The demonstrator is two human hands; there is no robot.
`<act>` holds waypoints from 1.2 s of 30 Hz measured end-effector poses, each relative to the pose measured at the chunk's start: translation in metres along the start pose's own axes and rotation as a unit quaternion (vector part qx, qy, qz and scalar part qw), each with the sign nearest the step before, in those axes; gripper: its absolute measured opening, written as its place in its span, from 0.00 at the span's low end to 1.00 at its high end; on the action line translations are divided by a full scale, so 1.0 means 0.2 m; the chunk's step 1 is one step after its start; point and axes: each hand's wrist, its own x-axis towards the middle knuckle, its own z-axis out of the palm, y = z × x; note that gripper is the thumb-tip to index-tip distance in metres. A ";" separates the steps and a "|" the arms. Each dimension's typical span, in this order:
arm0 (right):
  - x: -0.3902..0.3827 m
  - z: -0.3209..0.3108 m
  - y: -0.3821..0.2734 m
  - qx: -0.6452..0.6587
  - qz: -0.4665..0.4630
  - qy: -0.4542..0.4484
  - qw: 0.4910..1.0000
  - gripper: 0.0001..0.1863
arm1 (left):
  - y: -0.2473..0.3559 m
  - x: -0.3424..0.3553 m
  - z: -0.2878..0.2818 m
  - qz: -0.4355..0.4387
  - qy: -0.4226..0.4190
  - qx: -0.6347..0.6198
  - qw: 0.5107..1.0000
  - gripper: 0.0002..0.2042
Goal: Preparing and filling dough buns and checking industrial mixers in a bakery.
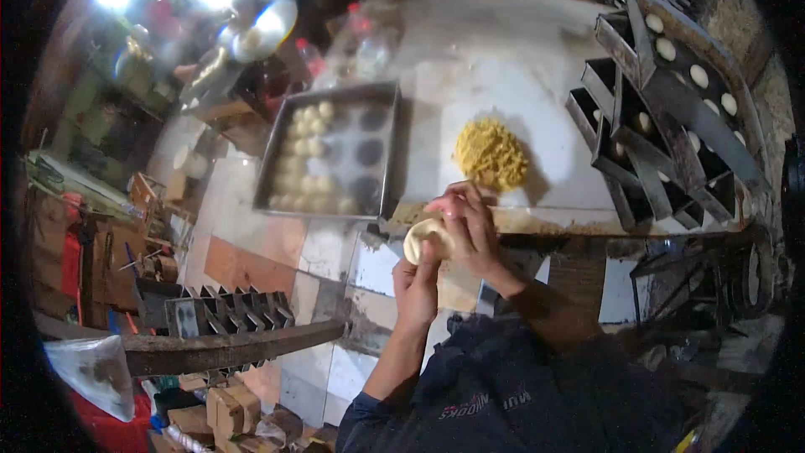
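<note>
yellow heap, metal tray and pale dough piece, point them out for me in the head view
Yellow heap (490, 155), head view: middle of its surface
Metal tray (352, 151), head view: bare floor right of the balls
Pale dough piece (419, 235), head view: its upper face

— Can we see all the fingers of the left hand (416, 292)?
— No, the dough disc (413, 245) hides some from us.
— And the bottles (311, 57)?
— Too blurred for us to make out their contents.
— The dark shirt (545, 377)?
— We lose it at the lower edge.
— The dough balls (644, 122) among the metal tins (713, 130)?
— Tin walls partly hide several from us.
</note>
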 end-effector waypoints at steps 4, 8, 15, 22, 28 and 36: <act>-0.06 0.13 0.11 0.065 0.132 -0.134 0.980 0.14 | -0.10 0.02 -0.19 -0.078 0.010 -0.199 0.977 0.16; 0.01 -0.07 0.44 -0.109 0.149 -0.111 0.977 0.07 | -0.07 0.15 -0.22 -0.107 -0.015 -0.245 0.964 0.22; -0.07 -0.19 1.15 -0.187 0.279 -0.052 0.940 0.24 | -0.03 0.51 -0.06 -0.059 -0.071 -0.098 0.991 0.27; 0.21 -0.37 1.02 -0.185 0.243 -0.107 0.946 0.16 | -0.19 0.87 0.02 -0.110 -0.016 -0.040 0.993 0.23; 0.38 -0.45 0.85 0.127 0.264 -0.035 0.955 0.20 | -0.30 1.12 0.27 -0.159 0.013 -0.019 0.987 0.16; 0.51 -0.48 0.81 0.066 0.252 0.065 0.963 0.15 | -0.23 1.25 0.46 0.008 -0.045 -0.061 0.997 0.20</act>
